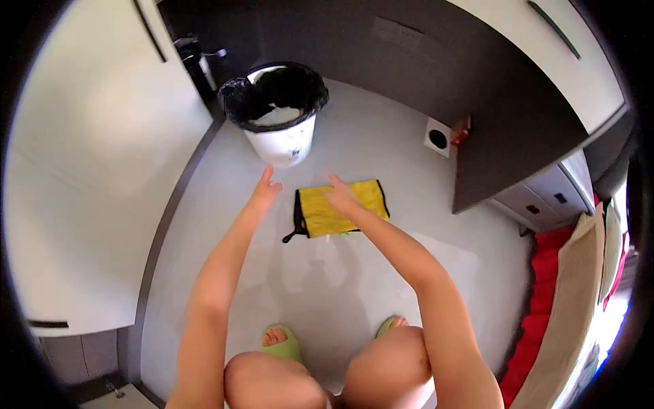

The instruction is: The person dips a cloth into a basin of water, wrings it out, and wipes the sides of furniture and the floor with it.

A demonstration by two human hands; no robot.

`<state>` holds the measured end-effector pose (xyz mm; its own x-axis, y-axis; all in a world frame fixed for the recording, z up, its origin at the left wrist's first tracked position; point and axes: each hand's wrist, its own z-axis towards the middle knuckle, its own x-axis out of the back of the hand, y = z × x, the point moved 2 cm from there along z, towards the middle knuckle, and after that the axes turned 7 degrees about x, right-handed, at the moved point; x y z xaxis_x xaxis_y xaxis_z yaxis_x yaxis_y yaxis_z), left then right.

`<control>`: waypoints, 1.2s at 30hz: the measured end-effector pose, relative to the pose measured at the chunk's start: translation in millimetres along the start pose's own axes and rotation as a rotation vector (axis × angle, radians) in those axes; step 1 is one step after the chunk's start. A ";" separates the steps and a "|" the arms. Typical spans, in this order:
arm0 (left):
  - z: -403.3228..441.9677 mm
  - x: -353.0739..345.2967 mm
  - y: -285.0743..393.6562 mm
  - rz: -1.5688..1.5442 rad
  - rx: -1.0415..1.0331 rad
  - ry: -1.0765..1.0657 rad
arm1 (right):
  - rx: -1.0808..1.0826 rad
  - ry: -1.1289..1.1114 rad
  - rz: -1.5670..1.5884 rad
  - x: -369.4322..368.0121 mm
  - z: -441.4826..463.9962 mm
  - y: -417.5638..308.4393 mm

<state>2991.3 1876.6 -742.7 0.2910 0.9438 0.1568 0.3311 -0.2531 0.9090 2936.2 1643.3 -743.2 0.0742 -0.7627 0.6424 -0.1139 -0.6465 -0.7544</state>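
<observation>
A yellow cloth (pixel 364 202) with black edging lies folded on the grey floor in front of me. A black loop hangs off its near left corner. My right hand (pixel 340 195) is over the cloth's upper middle, fingers stretched forward, holding nothing; whether it touches the fabric I cannot tell. To the left of the cloth, my left hand (pixel 267 189) is held out with its fingers apart and nothing in them. From this angle its fingertips appear just below the base of a white trash bin (pixel 283 144).
The bin has a black liner with pale waste inside. White cabinet doors (pixel 95 157) stand at the left, a dark panel (pixel 381 61) at the back. By the panel's corner sit a white box (pixel 437 137) and a red box (pixel 461 131). Red fabric (pixel 541 300) hangs at right.
</observation>
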 end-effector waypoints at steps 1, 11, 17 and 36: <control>33.5 -56.9 14.7 0.265 0.052 -0.037 | -0.036 0.035 -0.080 39.1 -4.8 63.9; -9.7 -92.8 -38.8 1.322 -0.247 -0.348 | 0.163 -0.136 -0.775 25.9 -52.1 116.8; 10.7 -105.6 -42.0 1.372 -0.555 -0.111 | 0.331 -0.120 -0.770 36.3 -32.7 125.3; -10.2 -77.7 -57.2 1.572 -0.185 -0.110 | 0.304 -0.317 -0.658 -9.9 48.1 65.2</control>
<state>2940.6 1819.9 -803.0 0.2866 -0.2448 0.9262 -0.4572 -0.8846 -0.0922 2975.6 1607.9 -805.3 0.3165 -0.1612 0.9348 0.3237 -0.9080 -0.2661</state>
